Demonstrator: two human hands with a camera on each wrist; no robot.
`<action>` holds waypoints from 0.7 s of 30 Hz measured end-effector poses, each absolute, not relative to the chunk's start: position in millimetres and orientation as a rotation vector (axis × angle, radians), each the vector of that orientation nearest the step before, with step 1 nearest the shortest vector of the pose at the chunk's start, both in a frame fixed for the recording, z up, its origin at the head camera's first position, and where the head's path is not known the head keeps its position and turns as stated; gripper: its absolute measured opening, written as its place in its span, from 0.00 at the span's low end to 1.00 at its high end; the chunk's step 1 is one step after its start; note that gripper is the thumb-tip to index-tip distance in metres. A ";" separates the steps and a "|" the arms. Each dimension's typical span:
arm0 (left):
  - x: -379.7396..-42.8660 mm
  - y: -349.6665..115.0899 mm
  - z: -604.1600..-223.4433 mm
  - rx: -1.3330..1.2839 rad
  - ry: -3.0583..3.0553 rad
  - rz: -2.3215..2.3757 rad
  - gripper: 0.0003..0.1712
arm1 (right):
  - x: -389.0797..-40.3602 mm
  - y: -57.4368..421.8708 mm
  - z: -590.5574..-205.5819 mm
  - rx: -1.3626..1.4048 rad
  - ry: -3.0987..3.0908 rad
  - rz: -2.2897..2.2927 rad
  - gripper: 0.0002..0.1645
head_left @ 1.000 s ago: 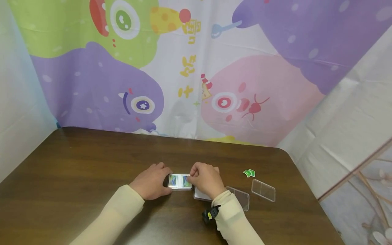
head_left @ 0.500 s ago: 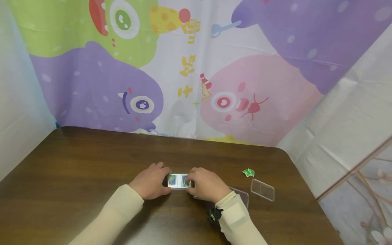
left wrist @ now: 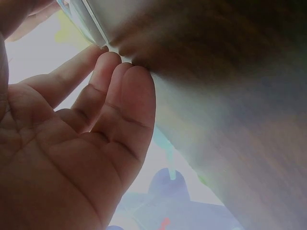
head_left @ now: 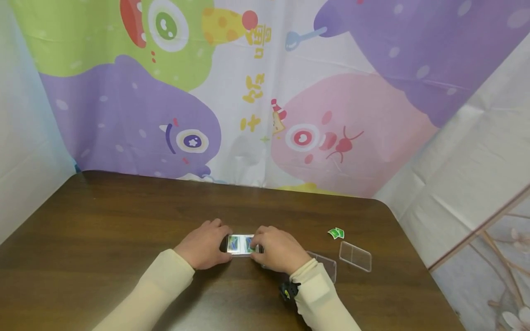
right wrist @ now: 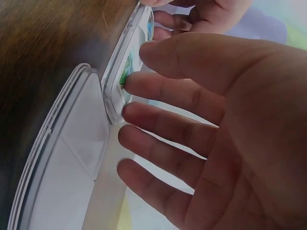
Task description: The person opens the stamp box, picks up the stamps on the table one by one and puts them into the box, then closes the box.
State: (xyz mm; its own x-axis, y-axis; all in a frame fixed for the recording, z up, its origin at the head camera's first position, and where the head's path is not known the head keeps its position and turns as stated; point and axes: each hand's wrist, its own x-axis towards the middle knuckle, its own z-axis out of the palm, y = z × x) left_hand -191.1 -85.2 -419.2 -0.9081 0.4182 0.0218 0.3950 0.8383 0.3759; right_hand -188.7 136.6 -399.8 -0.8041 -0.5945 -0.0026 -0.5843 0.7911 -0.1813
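Note:
A small clear plastic case with two bright printed pictures inside lies flat on the table in the head view. My left hand holds its left end, with thumb on the near side and fingers on the far side. My right hand is at the right end. In the right wrist view, that hand's fairly straight index fingertip touches the case over a green-blue picture. The other fingers are spread beside the case. A white-filled clear box is close to the right hand there, mostly hidden by it in the head view.
Right of the hands, a clear plastic lid lies partly behind the right wrist. Farther right is another clear lid. Two small green paper pieces overlap behind it. A printed curtain hangs along the back edge of the brown table.
My right hand was raised with fingers bunched at the case's right end; it has lowered and spread over that end, covering the white-filled box. The left hand has stayed in place.

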 end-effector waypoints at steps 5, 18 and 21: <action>-190.7 -85.5 -418.1 0.654 2.956 0.580 0.29 | -187.8 135.6 -399.0 -0.931 2.897 -0.303 0.10; -188.8 -85.7 -416.3 0.651 2.949 0.582 0.29 | -190.0 136.6 -402.1 -0.914 2.847 -0.402 0.18; -189.1 -85.1 -417.5 0.649 2.950 0.584 0.29 | -193.0 145.6 -398.2 -0.916 2.809 -0.533 0.18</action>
State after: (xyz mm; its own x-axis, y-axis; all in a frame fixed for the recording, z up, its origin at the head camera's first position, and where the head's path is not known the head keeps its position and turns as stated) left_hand -189.1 -85.1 -417.5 -0.9088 0.4169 0.0173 0.3920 0.8390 0.3774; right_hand -193.0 145.6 -398.2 -0.8049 -0.5929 -0.0220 -0.5437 0.7519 -0.3728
